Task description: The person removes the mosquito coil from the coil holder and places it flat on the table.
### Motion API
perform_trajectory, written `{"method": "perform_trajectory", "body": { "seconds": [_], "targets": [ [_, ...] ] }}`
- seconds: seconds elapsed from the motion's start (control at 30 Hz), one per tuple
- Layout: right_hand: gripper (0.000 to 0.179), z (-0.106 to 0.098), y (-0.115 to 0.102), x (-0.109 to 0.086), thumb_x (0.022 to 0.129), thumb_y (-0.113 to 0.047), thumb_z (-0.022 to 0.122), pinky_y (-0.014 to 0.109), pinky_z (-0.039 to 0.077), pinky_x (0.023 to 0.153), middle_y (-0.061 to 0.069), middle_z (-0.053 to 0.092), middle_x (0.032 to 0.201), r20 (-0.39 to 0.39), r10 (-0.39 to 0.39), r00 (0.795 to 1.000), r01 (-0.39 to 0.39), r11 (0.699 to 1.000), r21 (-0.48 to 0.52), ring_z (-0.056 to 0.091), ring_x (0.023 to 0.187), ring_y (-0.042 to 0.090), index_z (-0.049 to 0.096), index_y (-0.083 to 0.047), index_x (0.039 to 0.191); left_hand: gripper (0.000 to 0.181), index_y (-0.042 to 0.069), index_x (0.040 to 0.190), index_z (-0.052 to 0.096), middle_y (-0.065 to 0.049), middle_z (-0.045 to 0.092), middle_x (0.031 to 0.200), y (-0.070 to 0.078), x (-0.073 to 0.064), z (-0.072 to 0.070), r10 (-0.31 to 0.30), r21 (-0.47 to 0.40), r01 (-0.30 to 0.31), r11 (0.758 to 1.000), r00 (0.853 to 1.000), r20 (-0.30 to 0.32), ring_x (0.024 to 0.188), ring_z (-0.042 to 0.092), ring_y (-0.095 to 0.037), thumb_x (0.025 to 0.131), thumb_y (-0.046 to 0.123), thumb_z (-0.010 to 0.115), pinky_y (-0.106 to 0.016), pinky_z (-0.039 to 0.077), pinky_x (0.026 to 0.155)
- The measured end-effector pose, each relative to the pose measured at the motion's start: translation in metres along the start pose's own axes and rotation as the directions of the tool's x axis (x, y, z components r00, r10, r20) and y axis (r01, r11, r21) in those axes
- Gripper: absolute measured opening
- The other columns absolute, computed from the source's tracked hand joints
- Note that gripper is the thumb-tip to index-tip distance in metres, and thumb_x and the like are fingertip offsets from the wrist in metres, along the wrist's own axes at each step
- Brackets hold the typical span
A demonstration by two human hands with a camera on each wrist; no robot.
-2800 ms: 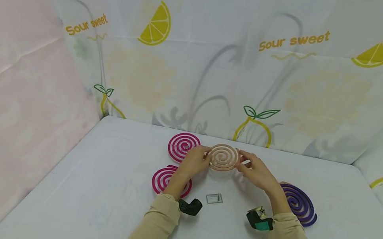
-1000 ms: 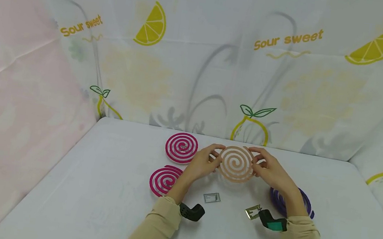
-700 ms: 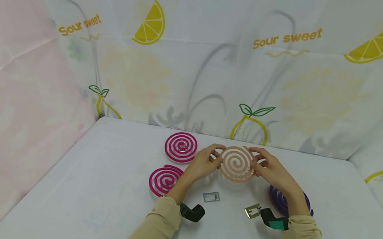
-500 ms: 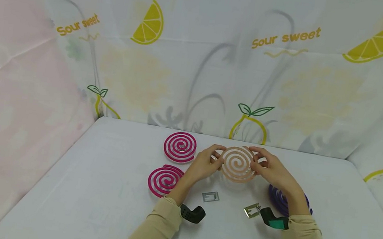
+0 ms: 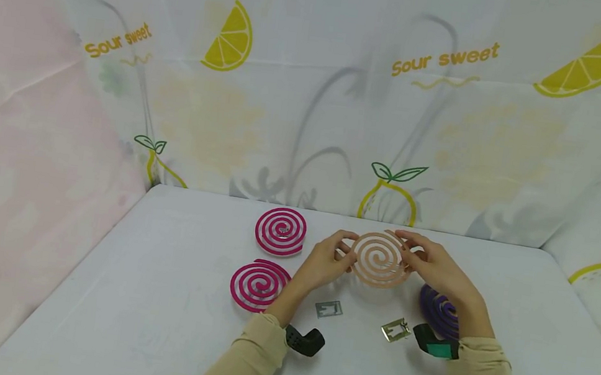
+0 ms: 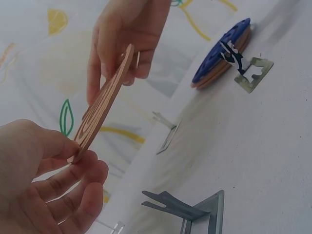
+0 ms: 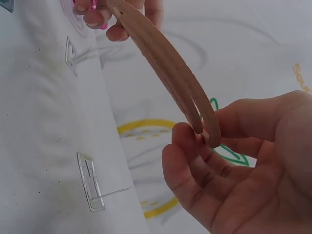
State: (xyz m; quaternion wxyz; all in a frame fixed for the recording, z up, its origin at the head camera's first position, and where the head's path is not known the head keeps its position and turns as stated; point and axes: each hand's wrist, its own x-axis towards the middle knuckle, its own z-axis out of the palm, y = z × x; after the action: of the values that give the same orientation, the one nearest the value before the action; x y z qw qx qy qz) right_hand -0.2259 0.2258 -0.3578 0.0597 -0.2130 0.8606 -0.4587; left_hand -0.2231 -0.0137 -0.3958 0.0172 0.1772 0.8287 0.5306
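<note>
A tan mosquito coil (image 5: pixel 379 258) is held up over the table between both hands. My left hand (image 5: pixel 323 262) pinches its left edge between thumb and fingers. At the opposite edge, my right hand (image 5: pixel 437 268) grips the outer end; in the right wrist view the coil's rings (image 7: pixel 168 68) part slightly there. The left wrist view shows the coil tilted, nearly edge-on. A small silver metal coil stand (image 5: pixel 329 308) and a brass-coloured one (image 5: pixel 395 330) lie nearer me on the white table. Behind the coil, another stand (image 7: pixel 91 185) has its prong raised.
Two pink coils (image 5: pixel 281 231) sit on the left, one behind the other. A purple coil (image 5: pixel 437 309), partly hidden by my right wrist, lies to the right; the left wrist view shows tan coil under it. A printed cloth (image 5: pixel 309 120) hangs behind the table.
Since the oldest frame, both hands have carried the tan coil to the right and tilted it up toward me. The brass stand has come out from behind the right wrist camera.
</note>
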Motion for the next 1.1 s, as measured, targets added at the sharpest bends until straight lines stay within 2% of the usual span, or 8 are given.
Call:
{"method": "perform_trajectory", "body": {
  "seconds": [0.07,0.33,0.5,0.67,0.83,1.1],
  "targets": [
    [0.043,-0.001,0.000,-0.001,0.098,-0.010,0.048,0.023,0.050,0.072,0.023,0.056,0.109,-0.002,-0.007,1.000,0.007,1.000,-0.009,0.064,0.075,0.006,0.041,0.002,0.139,0.036,0.012,0.127,0.053,-0.011,0.070,0.096,0.000,0.000,0.001,0.002,0.006,-0.002,1.000,1.000,0.004,0.070,0.068,-0.016,0.091,0.012,0.057,-0.019,0.045,0.054],
    [0.040,-0.005,0.004,-0.002,0.097,-0.003,0.048,0.022,0.050,0.068,0.023,0.058,0.102,-0.017,-0.043,0.999,0.043,0.999,0.006,0.060,0.071,0.001,0.044,0.006,0.135,0.036,0.012,0.128,0.052,-0.010,0.071,0.096,0.001,-0.001,0.007,-0.001,0.007,0.001,1.000,1.000,0.019,0.071,0.069,-0.018,0.092,0.013,0.058,-0.019,0.045,0.053],
    [0.041,-0.008,0.004,-0.003,0.097,-0.005,0.048,0.023,0.049,0.068,0.022,0.059,0.102,-0.016,-0.019,1.000,0.019,1.000,-0.010,0.060,0.073,0.002,0.043,0.005,0.136,0.037,0.011,0.128,0.051,-0.011,0.070,0.096,0.001,-0.001,0.010,0.003,-0.002,-0.003,1.000,1.000,0.029,0.069,0.068,-0.014,0.092,0.012,0.058,-0.018,0.046,0.054],
    [0.043,-0.011,0.003,-0.006,0.098,-0.011,0.048,0.022,0.048,0.070,0.018,0.061,0.099,-0.026,0.028,0.999,-0.028,0.999,-0.030,0.060,0.075,0.002,0.042,0.002,0.138,0.038,0.010,0.129,0.050,-0.012,0.070,0.096,0.001,-0.001,0.014,0.011,-0.007,-0.010,1.000,0.999,0.045,0.071,0.069,-0.021,0.092,0.013,0.058,-0.018,0.045,0.054],
    [0.043,-0.013,0.002,-0.008,0.098,-0.008,0.048,0.021,0.050,0.067,0.021,0.058,0.103,-0.031,0.008,0.999,-0.008,1.000,0.018,0.060,0.075,0.002,0.040,0.005,0.138,0.038,0.011,0.129,0.050,-0.012,0.070,0.096,0.000,-0.001,0.017,0.008,-0.019,-0.007,1.000,0.999,0.045,0.074,0.069,-0.027,0.092,0.012,0.058,-0.017,0.044,0.054],
    [0.040,-0.017,0.004,-0.011,0.097,-0.011,0.051,0.026,0.051,0.063,0.019,0.063,0.095,-0.025,0.032,0.999,-0.032,0.999,-0.008,0.060,0.074,0.002,0.046,0.004,0.134,0.038,0.012,0.129,0.050,-0.011,0.070,0.095,0.002,-0.001,0.021,0.021,-0.021,-0.020,1.000,0.999,0.050,0.070,0.068,-0.016,0.092,0.012,0.059,-0.017,0.044,0.055]
  ]
}}
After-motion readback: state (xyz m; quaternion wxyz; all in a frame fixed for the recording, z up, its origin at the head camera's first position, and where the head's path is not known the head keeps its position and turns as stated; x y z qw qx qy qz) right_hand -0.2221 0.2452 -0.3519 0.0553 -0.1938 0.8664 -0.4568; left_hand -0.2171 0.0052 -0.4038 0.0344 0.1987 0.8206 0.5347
